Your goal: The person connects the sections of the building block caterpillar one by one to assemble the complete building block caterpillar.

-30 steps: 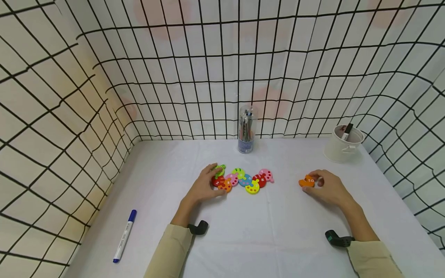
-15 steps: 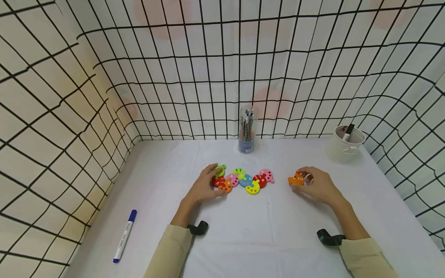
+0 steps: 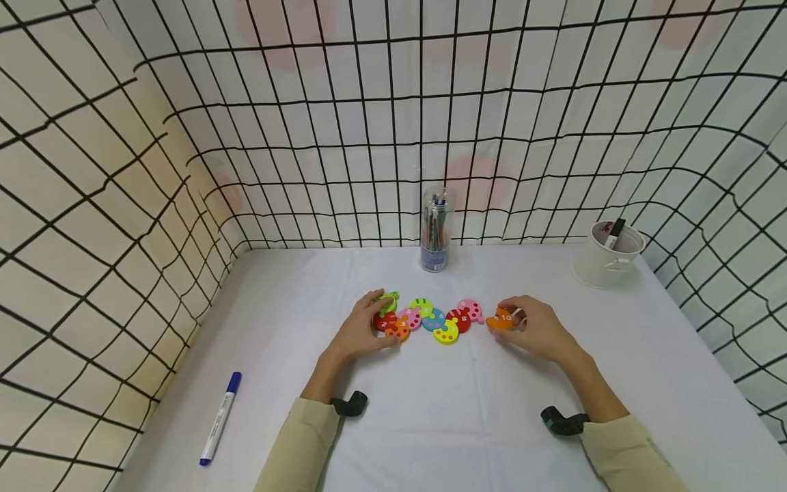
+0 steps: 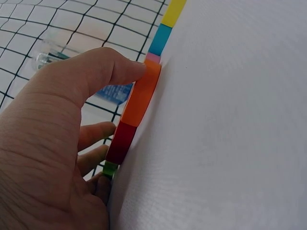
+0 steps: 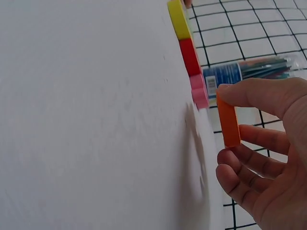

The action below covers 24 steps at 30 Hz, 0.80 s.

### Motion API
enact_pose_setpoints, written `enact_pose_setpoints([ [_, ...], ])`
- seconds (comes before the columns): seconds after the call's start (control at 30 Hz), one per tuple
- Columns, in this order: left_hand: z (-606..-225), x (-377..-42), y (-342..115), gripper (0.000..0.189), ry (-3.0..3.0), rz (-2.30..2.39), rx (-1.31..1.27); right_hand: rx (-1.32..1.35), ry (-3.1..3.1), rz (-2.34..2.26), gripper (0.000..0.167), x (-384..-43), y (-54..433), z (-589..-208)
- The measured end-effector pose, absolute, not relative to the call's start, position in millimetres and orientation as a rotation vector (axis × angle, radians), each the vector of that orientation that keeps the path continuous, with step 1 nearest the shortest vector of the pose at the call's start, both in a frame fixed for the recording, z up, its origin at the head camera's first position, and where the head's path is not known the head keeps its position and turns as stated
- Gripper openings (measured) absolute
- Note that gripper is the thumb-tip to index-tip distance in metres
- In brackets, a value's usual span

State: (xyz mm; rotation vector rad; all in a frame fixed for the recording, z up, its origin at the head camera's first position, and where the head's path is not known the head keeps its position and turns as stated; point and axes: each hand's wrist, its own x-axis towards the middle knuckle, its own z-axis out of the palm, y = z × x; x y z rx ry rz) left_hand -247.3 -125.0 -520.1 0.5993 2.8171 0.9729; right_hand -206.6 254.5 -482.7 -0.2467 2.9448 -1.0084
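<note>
A wavy row of colourful numbered puzzle pieces point(image 3: 433, 319) lies joined on the table, with a green piece point(image 3: 389, 302) at its left end and a pink piece point(image 3: 470, 309) at its right. My left hand point(image 3: 358, 329) holds the left end: in the left wrist view the thumb presses the edge of an orange piece point(image 4: 142, 93), and the fingers reach round beside the red and green ones. My right hand point(image 3: 537, 329) pinches a separate orange puzzle piece point(image 3: 501, 318) marked 10, just right of the pink end. The right wrist view shows this piece point(image 5: 228, 120) raised over its shadow.
A clear tube of pencils point(image 3: 434, 232) stands at the back middle. At the back right is a white bucket point(image 3: 599, 263) with a black-capped marker in it. A blue-capped marker point(image 3: 220, 420) lies at the left. Black wire mesh point(image 3: 393, 123) surrounds the white table.
My right hand has moved left with the orange piece, from well right of the row to close beside its pink end. The left hand and the row have stayed in place.
</note>
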Motion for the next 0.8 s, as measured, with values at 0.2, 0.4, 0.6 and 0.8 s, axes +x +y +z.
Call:
enact_pose_setpoints([
  [0.2,-519,-246,-126,0.084,2.815,0.998,0.620,-0.231,2.916,-1.030,0.056,-210,238,-485],
  [0.4,-518,-246,-125,0.083,2.816,1.004,0.627,-0.212,2.913,-1.023,0.055,-214,229,-489],
  [0.6,-517,-246,-125,0.084,2.819,0.994,0.620,-0.198,2.939,-0.998,0.053,-216,225,-491],
  [0.8,-517,-245,-126,0.083,2.814,0.997,0.617,-0.188,2.913,-0.957,0.052,-220,223,-493],
])
